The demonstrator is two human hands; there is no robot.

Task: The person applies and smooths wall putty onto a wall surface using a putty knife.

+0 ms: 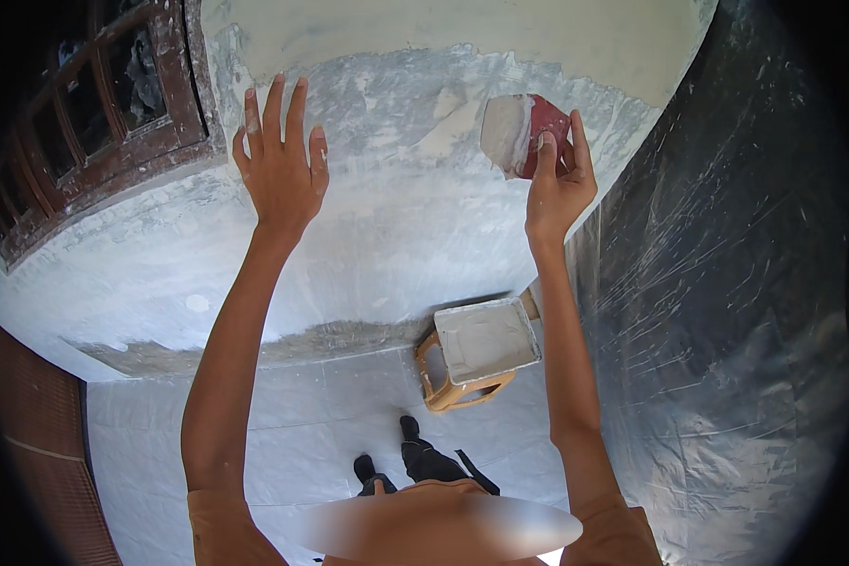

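Observation:
My right hand [560, 184] is closed round a red putty scraper [547, 132], thumb on its near face. A thick layer of pale grey putty [506, 134] covers the scraper's left part. The scraper is at the wall [387, 217]; whether its edge touches the surface I cannot tell. My left hand [283, 174] is spread with fingers pointing up, close to the wall or flat on it, and holds nothing. Between the hands the wall shows patchy grey and white smears, with a smoother cream coat [424, 24] above them.
A tray of pale putty [486, 340] sits on a yellow-brown plastic stool [443, 391] by the wall's foot. Left of my left hand is a brown wooden window frame [184, 85]. Dark plastic sheeting [707, 311] hangs at the right. Light sheeting [283, 424] covers the floor.

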